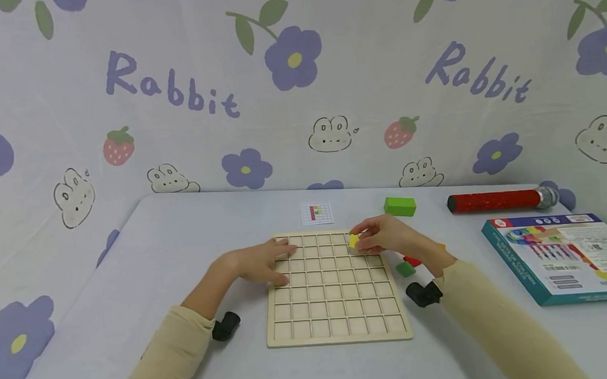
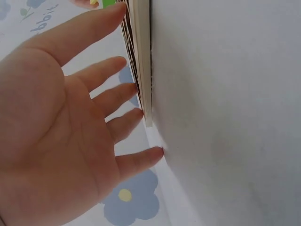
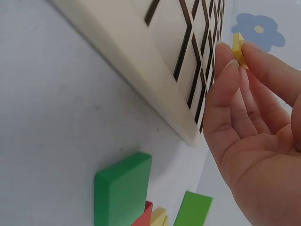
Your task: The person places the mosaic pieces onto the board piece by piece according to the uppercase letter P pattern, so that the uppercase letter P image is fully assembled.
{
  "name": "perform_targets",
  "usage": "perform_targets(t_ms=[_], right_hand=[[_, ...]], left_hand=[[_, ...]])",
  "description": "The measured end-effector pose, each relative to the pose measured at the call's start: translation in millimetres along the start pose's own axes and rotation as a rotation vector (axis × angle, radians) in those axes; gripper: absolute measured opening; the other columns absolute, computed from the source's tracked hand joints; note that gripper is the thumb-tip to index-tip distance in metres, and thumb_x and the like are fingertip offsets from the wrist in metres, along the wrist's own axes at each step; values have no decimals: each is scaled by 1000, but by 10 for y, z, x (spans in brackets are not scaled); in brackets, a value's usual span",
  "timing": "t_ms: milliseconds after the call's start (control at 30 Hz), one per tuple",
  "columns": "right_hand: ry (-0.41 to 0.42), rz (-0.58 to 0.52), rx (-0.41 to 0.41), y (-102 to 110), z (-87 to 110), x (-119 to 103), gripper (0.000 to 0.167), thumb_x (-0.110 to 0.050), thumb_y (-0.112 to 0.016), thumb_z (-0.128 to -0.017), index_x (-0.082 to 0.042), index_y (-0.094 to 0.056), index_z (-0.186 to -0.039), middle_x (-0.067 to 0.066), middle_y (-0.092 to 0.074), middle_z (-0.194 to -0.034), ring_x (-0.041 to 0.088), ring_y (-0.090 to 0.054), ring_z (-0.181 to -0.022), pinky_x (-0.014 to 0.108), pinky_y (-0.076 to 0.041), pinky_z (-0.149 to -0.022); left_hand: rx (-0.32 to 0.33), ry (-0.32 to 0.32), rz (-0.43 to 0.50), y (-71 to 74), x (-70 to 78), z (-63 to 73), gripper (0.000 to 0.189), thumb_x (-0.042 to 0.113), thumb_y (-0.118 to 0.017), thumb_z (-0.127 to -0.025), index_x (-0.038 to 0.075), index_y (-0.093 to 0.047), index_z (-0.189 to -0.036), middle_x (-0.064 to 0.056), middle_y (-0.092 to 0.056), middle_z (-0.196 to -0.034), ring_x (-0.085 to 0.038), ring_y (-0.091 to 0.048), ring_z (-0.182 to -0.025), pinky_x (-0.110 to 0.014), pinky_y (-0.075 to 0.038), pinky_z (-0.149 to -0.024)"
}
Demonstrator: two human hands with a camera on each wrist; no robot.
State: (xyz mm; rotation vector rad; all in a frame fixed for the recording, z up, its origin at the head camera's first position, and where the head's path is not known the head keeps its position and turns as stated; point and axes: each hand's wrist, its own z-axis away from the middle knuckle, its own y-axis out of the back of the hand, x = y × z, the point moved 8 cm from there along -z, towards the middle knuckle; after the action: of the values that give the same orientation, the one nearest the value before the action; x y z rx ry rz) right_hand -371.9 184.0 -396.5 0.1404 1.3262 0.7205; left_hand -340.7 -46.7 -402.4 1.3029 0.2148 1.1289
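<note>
A wooden grid board [image 1: 337, 293] with square cells lies flat on the table. Over its far right part, my right hand [image 1: 388, 235] pinches a small yellow block [image 1: 354, 241] between thumb and fingertips; the right wrist view also shows this yellow block [image 3: 239, 51] in the pinch. My left hand [image 1: 261, 263] rests with spread, nearly straight fingers on the board's left edge. In the left wrist view, the fingertips of the left hand [image 2: 70, 127] lie along the board's side [image 2: 142, 61].
Beside the board's right edge lie a green block [image 1: 405, 269] and a red block [image 1: 413, 261], partly behind the right forearm. Farther back are a small pattern card [image 1: 317, 213], a bright green box [image 1: 400, 207] and a red tube [image 1: 495, 201]. A flat boxed set [image 1: 570, 261] lies far right.
</note>
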Motion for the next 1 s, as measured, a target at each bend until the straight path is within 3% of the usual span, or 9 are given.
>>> perform_targets(t_ms=[133, 567, 1000], right_hand=[[-19, 16, 4, -23, -16, -21, 36, -12, -70, -88, -2, -62, -121, 9, -65, -93, 21, -64, -80, 29, -52, -73], [16, 58, -28, -151, -99, -113, 33, -9, -70, -87, 2, -63, -118, 9, -64, -88, 16, -63, -74, 26, -52, -68], [-36, 90, -5, -204, -123, -116, 23, -12, -69, -88, -1, -69, -108, 7, -68, -86, 15, -61, -73, 26, -52, -68]], left_hand=[[-3, -29, 10, -2, 37, 4, 71, 25, -64, -92, 8, -27, -151, -15, -13, -157, -34, -8, -143, -48, -14, -113], [-8, -33, 6, -25, 41, -3, 66, 24, -64, -92, 8, -33, -148, -17, -15, -156, -37, -8, -142, -48, -13, -113], [-6, -26, 8, -31, 39, -1, 66, 24, -64, -92, 8, -33, -149, -17, -14, -156, -36, -6, -142, -49, -13, -113]])
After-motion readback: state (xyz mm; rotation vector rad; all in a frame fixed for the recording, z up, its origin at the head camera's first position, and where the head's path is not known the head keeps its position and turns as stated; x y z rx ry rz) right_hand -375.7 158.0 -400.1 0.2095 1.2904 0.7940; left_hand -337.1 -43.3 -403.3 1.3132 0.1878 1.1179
